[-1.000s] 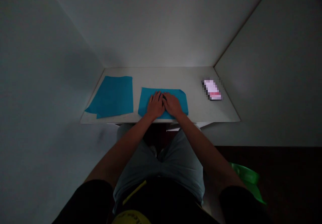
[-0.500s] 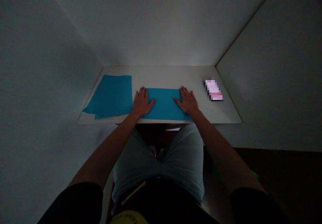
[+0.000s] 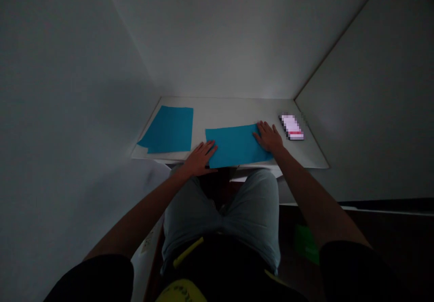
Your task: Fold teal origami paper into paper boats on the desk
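Blue paper (image 3: 233, 146) lies flat on the white table (image 3: 233, 112), between the two hands I watch from my distant seat. Starting at the far left, I see a few other blue sheets (image 3: 172, 130), well to the left of the left hand and a little beyond it, one corner poking out of the pile. The left hand (image 3: 200, 158) comes next, fingers spread, their tips on the paper's left edge. Its thumb is near the table's front edge, and I can't tell whether it goes under the near corner. I see no clear grip there.

The paper runs rightward from those fingertips, slightly askew, its near left corner at the table's front edge. I judge it light and thin, firm enough to keep a crease but easy to bend or tear, and apt to slide under a sideways push. I would steady it with flat fingers and pinch it at a corner or edge, not mid-sheet.

The right hand (image 3: 270, 138) rests palm down across the right end, fingers loosely spread, pressing rather than clutching. Just right of that hand is a phone (image 3: 292, 128), its screen blurred out. Nearer the body, below the right forearm, I make out something green (image 3: 307, 243), too dark to name.
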{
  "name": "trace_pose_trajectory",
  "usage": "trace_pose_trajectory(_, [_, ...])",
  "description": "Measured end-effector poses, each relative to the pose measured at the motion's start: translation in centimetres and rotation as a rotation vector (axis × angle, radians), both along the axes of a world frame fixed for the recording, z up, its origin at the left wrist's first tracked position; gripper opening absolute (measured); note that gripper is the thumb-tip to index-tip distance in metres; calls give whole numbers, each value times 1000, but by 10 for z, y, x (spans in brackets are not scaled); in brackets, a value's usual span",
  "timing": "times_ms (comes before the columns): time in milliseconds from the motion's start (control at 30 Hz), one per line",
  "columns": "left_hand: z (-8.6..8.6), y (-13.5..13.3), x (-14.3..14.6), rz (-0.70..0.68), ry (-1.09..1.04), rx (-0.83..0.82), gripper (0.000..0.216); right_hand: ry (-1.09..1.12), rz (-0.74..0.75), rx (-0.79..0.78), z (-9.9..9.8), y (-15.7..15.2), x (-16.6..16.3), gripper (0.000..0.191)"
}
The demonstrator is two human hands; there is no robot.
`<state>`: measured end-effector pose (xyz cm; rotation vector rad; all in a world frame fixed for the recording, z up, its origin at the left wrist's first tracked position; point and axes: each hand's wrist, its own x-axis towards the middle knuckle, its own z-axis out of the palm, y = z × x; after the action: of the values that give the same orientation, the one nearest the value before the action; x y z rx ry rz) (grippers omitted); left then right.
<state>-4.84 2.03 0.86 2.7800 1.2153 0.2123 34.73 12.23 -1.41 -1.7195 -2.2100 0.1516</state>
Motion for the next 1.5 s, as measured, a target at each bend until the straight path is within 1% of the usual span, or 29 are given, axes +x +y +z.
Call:
trace_pose_trajectory(67, [4,-12,5,23,-34,10,74,82,-26,47,3,-10,2,79])
trace_pose_trajectory(133, [13,-20,8,29,-100,13,45,234,-77,88,4,-23,2,79])
trace_pose_trajectory(200, [27,-22,6,48,-207,13,27,456,-167,138,4,-35,2,76])
trace_pose_trajectory(233, [36,-20,2,91,-281,17,25,565,-211,175,4,-41,2,74])
trace_pose_trajectory(267, [45,-16,-4,163,-368,26,28,653,-255,214,3,-45,1,73])
trace_pose_trajectory(333, [62,-4,-22,390,-557,62,36,772,-304,264,2,-51,-2,71])
trace_pose_trajectory(400, [72,11,-47,641,-716,111,40,820,-299,271,1,-55,-8,69])
trace_pose_trajectory(433, [73,18,-60,743,-777,120,40,828,-285,264,2,-56,-13,68])
trace_pose_trajectory(467, [73,25,-74,835,-828,122,40,828,-273,255,2,-57,-17,67])
trace_pose_trajectory(533, [64,35,-97,983,-924,84,35,809,-256,231,3,-58,-26,66])
trace_pose_trajectory(600, [49,39,-114,1115,-1024,29,27,766,-237,198,4,-59,-33,66])
trace_pose_trajectory(700, [22,36,-127,1274,-1136,-81,15,697,-207,150,8,-62,-37,67])
trace_pose_trajectory(733, [13,34,-129,1318,-1170,-110,17,681,-204,141,9,-63,-36,66])
trace_pose_trajectory(800, [-3,29,-131,1388,-1247,-141,29,656,-203,127,10,-65,-35,65])
trace_pose_trajectory(900, [-22,24,-131,1456,-1382,-128,41,619,-210,115,10,-66,-34,66])
trace_pose_trajectory(967, [-31,22,-128,1475,-1422,-84,43,597,-211,113,10,-66,-33,67])
trace_pose_trajectory(1100, [-41,14,-118,1463,-1387,9,42,572,-201,110,10,-66,-33,66])
trace_pose_trajectory(1200, [-44,-3,-108,1527,-1428,17,53,563,-192,100,12,-67,-33,65])
trace_pose_trajectory(1267, [-43,-15,-104,1526,-1460,49,61,558,-191,90,13,-68,-33,66])
trace_pose_trajectory(1333, [-37,-18,-102,1468,-1447,74,67,556,-193,84,13,-68,-34,66])
trace_pose_trajectory(1400, [-27,-7,-103,1400,-1394,55,65,560,-190,83,13,-67,-34,66])
trace_pose_trajectory(1467, [-12,16,-105,1339,-1346,46,60,570,-188,82,13,-66,-33,67])
trace_pose_trajectory(1500, [-4,28,-107,1309,-1327,81,58,573,-188,80,12,-66,-33,67])
